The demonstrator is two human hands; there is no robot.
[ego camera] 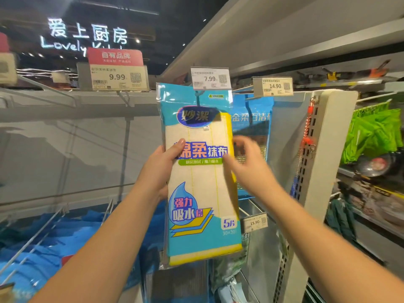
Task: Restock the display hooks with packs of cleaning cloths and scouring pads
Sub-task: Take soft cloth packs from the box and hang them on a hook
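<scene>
A tall pack of cleaning cloths (200,189), blue and yellow with white cloth showing, hangs upright in the middle of the view, its top under the 7.99 price tag (210,78) of a display hook. My left hand (160,166) grips the pack's left edge, thumb on the front. My right hand (247,162) is blurred at the pack's right edge, fingers loosely spread and touching or just off it. Behind on the right hangs a blue pack of scouring pads (253,132) under the 14.90 tag (273,86).
Bare wire hooks (43,228) jut out at lower left over blue packs (50,248). A 9.99 tag (119,78) sits on the upper left hook. A white slotted upright (314,167) stands right, green bags (376,132) and pans beyond it. A 15.90 tag (254,222) hangs below.
</scene>
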